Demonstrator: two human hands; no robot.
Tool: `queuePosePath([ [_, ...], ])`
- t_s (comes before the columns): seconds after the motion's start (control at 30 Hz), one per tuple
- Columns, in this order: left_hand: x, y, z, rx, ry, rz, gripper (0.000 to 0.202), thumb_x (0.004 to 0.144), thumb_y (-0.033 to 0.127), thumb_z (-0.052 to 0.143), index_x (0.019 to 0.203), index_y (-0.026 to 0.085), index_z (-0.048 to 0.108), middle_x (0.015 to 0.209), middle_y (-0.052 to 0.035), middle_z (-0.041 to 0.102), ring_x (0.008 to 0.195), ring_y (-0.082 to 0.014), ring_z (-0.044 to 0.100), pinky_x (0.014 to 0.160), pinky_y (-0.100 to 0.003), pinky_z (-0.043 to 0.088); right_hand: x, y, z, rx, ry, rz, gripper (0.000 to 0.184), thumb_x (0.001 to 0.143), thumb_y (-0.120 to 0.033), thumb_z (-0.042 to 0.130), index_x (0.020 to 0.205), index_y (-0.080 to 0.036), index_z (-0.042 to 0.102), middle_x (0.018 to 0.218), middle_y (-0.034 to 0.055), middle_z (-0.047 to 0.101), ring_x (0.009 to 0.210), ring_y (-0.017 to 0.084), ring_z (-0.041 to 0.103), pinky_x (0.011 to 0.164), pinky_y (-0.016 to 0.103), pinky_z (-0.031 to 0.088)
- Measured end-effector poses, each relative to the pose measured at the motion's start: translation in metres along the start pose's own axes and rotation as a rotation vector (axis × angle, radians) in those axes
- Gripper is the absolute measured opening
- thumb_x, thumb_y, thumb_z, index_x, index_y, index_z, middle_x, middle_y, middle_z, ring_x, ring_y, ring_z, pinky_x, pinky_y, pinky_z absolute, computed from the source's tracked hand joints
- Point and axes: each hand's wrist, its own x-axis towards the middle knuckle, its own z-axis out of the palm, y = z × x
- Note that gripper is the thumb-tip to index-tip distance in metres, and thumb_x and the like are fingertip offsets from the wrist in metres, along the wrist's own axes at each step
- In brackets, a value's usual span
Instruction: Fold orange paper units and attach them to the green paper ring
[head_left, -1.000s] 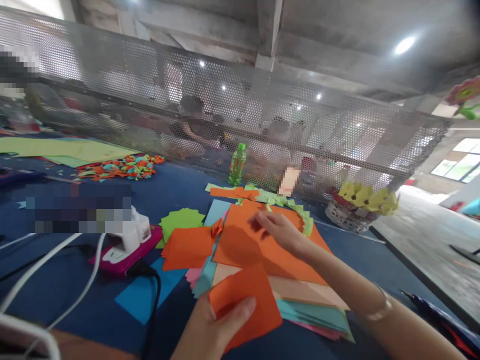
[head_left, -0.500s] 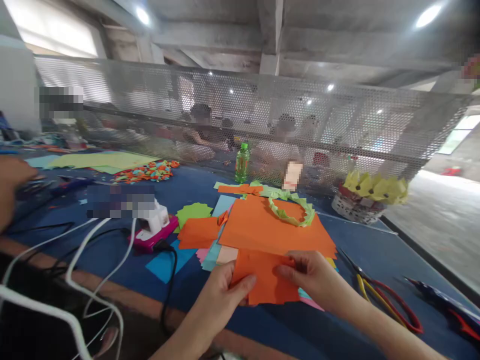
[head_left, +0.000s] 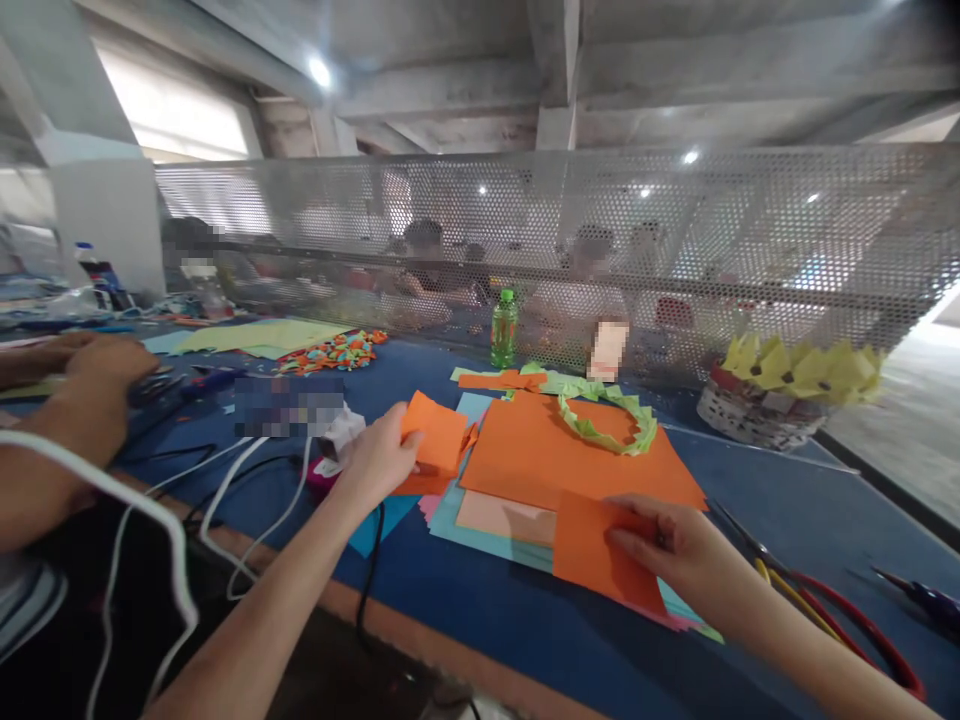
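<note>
My left hand [head_left: 377, 458] is stretched out to the left of the paper pile and pinches a small orange paper piece [head_left: 435, 435], held just above the blue table [head_left: 480, 620]. My right hand [head_left: 679, 545] rests near the table's front and holds a second orange paper piece [head_left: 589, 550] between thumb and fingers, lying on the stack of coloured sheets [head_left: 487, 520]. A large orange sheet [head_left: 547, 455] tops that stack, and a green paper ring [head_left: 609, 420] lies on it.
A green bottle [head_left: 503, 330] stands by the perforated metal screen [head_left: 750, 230]. A basket of yellow paper shapes [head_left: 780, 395] sits at the right, red-handled scissors [head_left: 817, 605] beside my right arm. White cables [head_left: 247, 490] and a pink device lie left; another person's hand [head_left: 97, 385] works there.
The one orange piece held in both hands is now two. My left hand carried one piece up and to the left; my right hand kept the other on the stack.
</note>
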Motion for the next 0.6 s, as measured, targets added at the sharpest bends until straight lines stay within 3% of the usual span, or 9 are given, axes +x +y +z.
queuePosePath([
  [0.1, 0.0, 0.003, 0.002, 0.244, 0.046, -0.002, 0.051, 0.085, 0.015, 0.054, 0.135, 0.012, 0.044, 0.097, -0.0177, 0.073, 0.089, -0.033, 0.072, 0.077, -0.037, 0.052, -0.004, 0.007, -0.002, -0.003, 0.029, 0.001, 0.044, 0.08, -0.046, 0.065, 0.112, -0.018, 0.074, 0.081, 0.0035, 0.074, 0.075, 0.025, 0.066, 0.062, 0.029, 0.05],
  [0.17, -0.008, 0.009, 0.008, 0.373, 0.09, 0.021, 0.055, 0.085, 0.011, 0.052, 0.139, 0.007, 0.041, 0.108, -0.0243, 0.068, 0.105, -0.0384, 0.066, 0.085, -0.043, 0.049, -0.007, 0.012, -0.005, 0.006, 0.041, 0.003, 0.045, 0.081, -0.047, 0.065, 0.114, -0.018, 0.073, 0.079, 0.0033, 0.074, 0.076, 0.025, 0.066, 0.062, 0.029, 0.051],
  [0.23, -0.015, 0.018, 0.013, 0.462, 0.131, 0.071, 0.05, 0.089, 0.011, 0.048, 0.138, 0.005, 0.041, 0.126, -0.0293, 0.058, 0.12, -0.0419, 0.056, 0.093, -0.048, 0.046, -0.008, 0.016, -0.008, 0.017, 0.033, 0.013, 0.047, 0.082, -0.049, 0.064, 0.116, -0.018, 0.073, 0.079, 0.004, 0.074, 0.078, 0.026, 0.067, 0.063, 0.029, 0.052],
  [0.3, -0.012, 0.029, 0.017, 0.512, 0.124, 0.139, 0.038, 0.094, 0.016, 0.046, 0.13, 0.008, 0.051, 0.133, -0.0268, 0.053, 0.127, -0.0406, 0.05, 0.099, -0.049, 0.042, -0.009, 0.017, -0.012, 0.031, 0.001, 0.024, 0.049, 0.082, -0.052, 0.064, 0.116, -0.018, 0.072, 0.08, 0.0048, 0.074, 0.079, 0.027, 0.068, 0.063, 0.029, 0.053],
  [0.37, 0.0, 0.039, 0.021, 0.533, 0.048, 0.199, 0.027, 0.096, 0.026, 0.053, 0.117, 0.012, 0.061, 0.127, -0.0196, 0.058, 0.122, -0.0347, 0.054, 0.1, -0.047, 0.045, -0.009, 0.018, -0.014, 0.053, -0.024, 0.028, 0.051, 0.082, -0.053, 0.063, 0.118, -0.018, 0.071, 0.082, 0.0052, 0.074, 0.08, 0.027, 0.068, 0.064, 0.029, 0.054],
  [0.43, 0.018, 0.046, 0.027, 0.541, -0.05, 0.226, 0.03, 0.095, 0.035, 0.06, 0.119, 0.016, 0.061, 0.126, -0.0109, 0.061, 0.113, -0.0267, 0.06, 0.096, -0.048, 0.05, -0.01, 0.019, -0.015, 0.075, -0.027, 0.024, 0.051, 0.083, -0.053, 0.062, 0.119, -0.017, 0.07, 0.083, 0.0056, 0.074, 0.083, 0.027, 0.069, 0.065, 0.029, 0.054],
  [0.6, 0.059, 0.052, 0.044, 0.492, -0.256, 0.172, 0.034, 0.096, 0.034, 0.061, 0.125, 0.018, 0.059, 0.126, -0.0102, 0.061, 0.107, -0.0243, 0.064, 0.089, -0.045, 0.056, -0.015, 0.031, -0.013, 0.134, -0.021, 0.01, 0.05, 0.088, -0.051, 0.061, 0.122, -0.015, 0.068, 0.095, 0.0073, 0.074, 0.091, 0.027, 0.068, 0.074, 0.028, 0.054],
])
